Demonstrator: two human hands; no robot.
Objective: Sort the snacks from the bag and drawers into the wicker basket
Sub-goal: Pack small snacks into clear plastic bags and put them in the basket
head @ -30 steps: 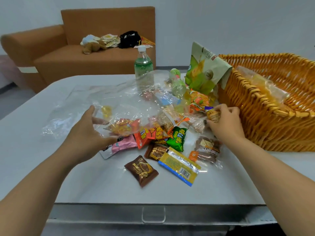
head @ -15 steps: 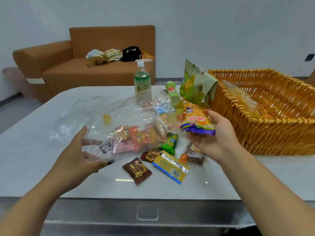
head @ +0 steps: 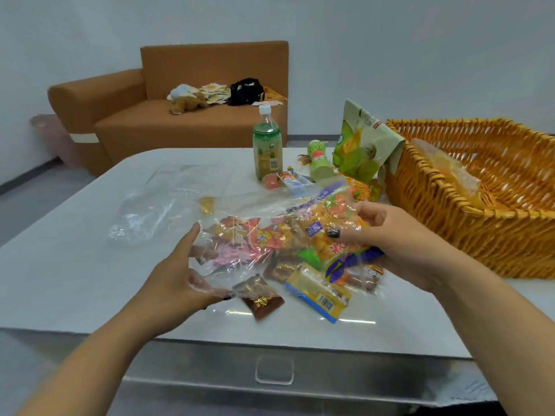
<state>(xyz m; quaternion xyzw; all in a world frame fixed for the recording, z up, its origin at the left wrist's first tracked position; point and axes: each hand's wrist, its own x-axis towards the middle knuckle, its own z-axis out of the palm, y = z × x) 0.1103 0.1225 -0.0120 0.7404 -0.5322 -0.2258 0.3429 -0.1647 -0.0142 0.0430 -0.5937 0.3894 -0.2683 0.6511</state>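
Two hands work over the counter [head: 75, 265]: the left hand [head: 177, 277] pinches the clear plastic bag [head: 192, 211], whose film blurs the packets beneath, while the right hand [head: 387, 238] grips an orange-and-purple snack packet [head: 336, 235], its label partly hidden. Loose snacks [head: 318, 292] lie near the front edge. At the right edge sits the wicker basket [head: 480, 229], cut off by the frame.
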